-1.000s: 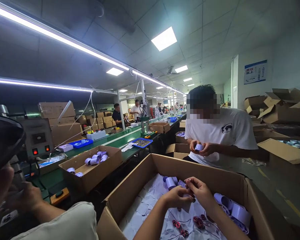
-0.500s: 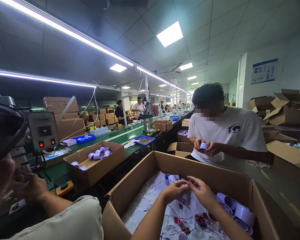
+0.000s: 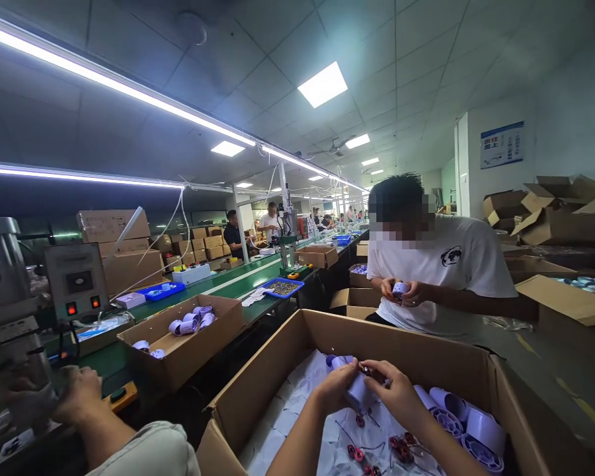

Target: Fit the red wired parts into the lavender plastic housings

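1. Both hands meet over the big cardboard box [image 3: 277, 377] right in front. The left hand [image 3: 334, 390] and right hand [image 3: 394, 393] are curled around one small lavender plastic cylinder part [image 3: 359, 391], fingers closed on it from either side, just above the box's white paper lining.
2. More of those lavender cylinders [image 3: 469, 430] are piled in the box's right corner, and little red-wound coils with thin wires [image 3: 401, 449] lie loose on the paper under the hands.
3. Across the box, a co-worker in a white T-shirt [image 3: 451, 271] with a dark globe-ish logo on the chest holds the same kind of lavender part [image 3: 400, 288] in both hands.
4. On the left, another person's hand [image 3: 77, 396] sits by a grey machine with two red lit switches [image 3: 77, 284]; a smaller carton of lavender parts [image 3: 188, 337] rests next to the green conveyor [image 3: 228, 281].
5. A blue tray of small dark bits [image 3: 282, 286] stands on the line.
6. There's a blue-and-white wall poster [image 3: 502, 144] with Chinese characters, too small to read.
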`<state>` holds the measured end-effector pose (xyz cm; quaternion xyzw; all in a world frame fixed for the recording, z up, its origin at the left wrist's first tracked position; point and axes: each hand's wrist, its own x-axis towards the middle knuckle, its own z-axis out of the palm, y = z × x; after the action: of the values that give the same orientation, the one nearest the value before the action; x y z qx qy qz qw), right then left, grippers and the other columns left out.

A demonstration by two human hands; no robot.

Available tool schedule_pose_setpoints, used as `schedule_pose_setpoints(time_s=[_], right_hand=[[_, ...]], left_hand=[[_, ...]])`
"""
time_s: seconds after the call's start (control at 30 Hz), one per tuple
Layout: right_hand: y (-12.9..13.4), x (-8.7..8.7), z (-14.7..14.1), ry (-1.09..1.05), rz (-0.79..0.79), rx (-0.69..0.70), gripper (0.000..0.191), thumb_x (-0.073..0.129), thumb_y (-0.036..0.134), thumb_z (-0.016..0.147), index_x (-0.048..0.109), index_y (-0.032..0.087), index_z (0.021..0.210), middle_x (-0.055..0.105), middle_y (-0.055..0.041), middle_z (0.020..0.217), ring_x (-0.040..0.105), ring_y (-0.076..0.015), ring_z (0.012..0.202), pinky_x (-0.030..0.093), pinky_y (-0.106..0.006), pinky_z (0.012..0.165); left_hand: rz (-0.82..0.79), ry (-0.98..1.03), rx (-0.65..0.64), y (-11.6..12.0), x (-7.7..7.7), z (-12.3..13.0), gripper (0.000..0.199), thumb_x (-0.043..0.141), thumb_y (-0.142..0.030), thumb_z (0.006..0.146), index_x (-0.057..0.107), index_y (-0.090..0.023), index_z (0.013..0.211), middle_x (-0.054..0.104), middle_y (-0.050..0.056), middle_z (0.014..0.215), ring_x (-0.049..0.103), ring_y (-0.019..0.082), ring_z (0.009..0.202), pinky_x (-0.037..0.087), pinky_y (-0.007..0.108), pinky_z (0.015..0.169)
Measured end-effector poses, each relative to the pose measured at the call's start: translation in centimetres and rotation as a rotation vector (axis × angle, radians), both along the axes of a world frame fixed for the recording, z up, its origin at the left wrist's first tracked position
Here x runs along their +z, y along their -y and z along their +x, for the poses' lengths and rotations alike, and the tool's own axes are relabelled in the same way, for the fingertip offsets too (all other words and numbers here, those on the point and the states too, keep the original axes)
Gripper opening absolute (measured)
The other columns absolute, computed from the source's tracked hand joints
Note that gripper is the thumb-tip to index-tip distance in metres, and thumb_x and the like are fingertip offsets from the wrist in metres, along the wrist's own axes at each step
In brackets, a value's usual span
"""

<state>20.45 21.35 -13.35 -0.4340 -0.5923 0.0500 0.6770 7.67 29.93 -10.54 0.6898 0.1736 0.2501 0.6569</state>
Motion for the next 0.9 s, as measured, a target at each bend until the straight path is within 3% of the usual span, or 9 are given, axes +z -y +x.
schedule_pose_setpoints(time_s=[0.2, 0.33, 0.43, 0.53, 0.67, 0.77, 0.9], right_hand=[[0.6, 0.8, -0.7, -0.215, -0.015, 0.134, 0.057, 0.062, 0.053, 0.058, 0.067, 0.012, 0.098, 0.062, -0.0085, 0.086, 0.055, -0.0203, 0.082, 0.043, -0.033, 0.079], [1.8, 1.8, -0.9, -0.476, -0.015, 0.346, 0.070, 0.074, 0.050, 0.047, 0.058, 0.011, 0.102, 0.058, -0.0012, 0.067, 0.048, -0.0122, 0.061, 0.037, -0.025, 0.058], [3.0, 2.4, -0.7, -0.687, -0.052, 0.525, 0.077, 0.084, 0.039, 0.033, 0.055, 0.011, 0.099, 0.061, -0.0013, 0.068, 0.050, -0.0097, 0.060, 0.037, -0.022, 0.057], [4.0, 2.7, -0.6, -0.777, -0.086, 0.656, 0.070, 0.089, 0.031, 0.030, 0.058, 0.011, 0.089, 0.062, -0.0022, 0.070, 0.051, -0.0073, 0.060, 0.040, -0.019, 0.059], [4.6, 3.1, -0.7, -0.812, -0.044, 0.700, 0.056, 0.090, 0.029, 0.030, 0.062, 0.011, 0.075, 0.058, -0.0005, 0.063, 0.048, -0.0055, 0.054, 0.036, -0.017, 0.051], [4.7, 3.4, -0.4, -0.915, 0.047, 0.733, 0.053, 0.090, 0.027, 0.029, 0.064, 0.012, 0.074, 0.059, -0.0003, 0.064, 0.049, -0.0052, 0.056, 0.040, -0.016, 0.054], [5.0, 3.6, 0.3, -0.946, 0.109, 0.712, 0.056, 0.090, 0.025, 0.032, 0.068, 0.014, 0.082, 0.062, -0.0016, 0.072, 0.053, -0.0058, 0.062, 0.044, -0.016, 0.060]], left_hand=[[-0.056, 0.073, 0.019, 0.7, 1.1, -0.4, 0.062, 0.077, -0.058, 0.057, 0.052, -0.012, 0.091, 0.054, 0.003, 0.079, 0.054, 0.012, 0.068, 0.044, 0.023, 0.061], [0.075, 0.114, 0.067, 1.4, 2.1, -1.0, 0.077, 0.075, -0.068, 0.044, 0.052, -0.012, 0.093, 0.054, 0.003, 0.079, 0.052, 0.012, 0.067, 0.041, 0.021, 0.056], [0.143, 0.106, 0.147, 1.9, 2.6, -1.2, 0.082, 0.071, -0.073, 0.045, 0.053, -0.012, 0.097, 0.052, 0.002, 0.080, 0.050, 0.011, 0.065, 0.038, 0.020, 0.052], [0.198, 0.108, 0.157, 2.1, 2.8, -1.2, 0.083, 0.068, -0.075, 0.048, 0.054, -0.011, 0.100, 0.052, 0.003, 0.081, 0.049, 0.010, 0.064, 0.038, 0.020, 0.053], [0.282, 0.100, 0.170, 2.0, 2.8, -1.1, 0.087, 0.064, -0.079, 0.051, 0.055, -0.010, 0.104, 0.053, 0.004, 0.084, 0.047, 0.009, 0.064, 0.039, 0.021, 0.055], [0.478, 0.063, 0.219, 1.6, 2.7, -1.3, 0.086, 0.062, -0.078, 0.055, 0.056, -0.010, 0.108, 0.054, 0.005, 0.090, 0.047, 0.010, 0.068, 0.040, 0.022, 0.061], [0.902, 0.059, 0.351, 0.8, 2.8, -2.2, 0.080, 0.076, -0.050, 0.058, 0.049, -0.016, 0.125, 0.055, 0.004, 0.096, 0.051, 0.012, 0.078, 0.042, 0.025, 0.075]])
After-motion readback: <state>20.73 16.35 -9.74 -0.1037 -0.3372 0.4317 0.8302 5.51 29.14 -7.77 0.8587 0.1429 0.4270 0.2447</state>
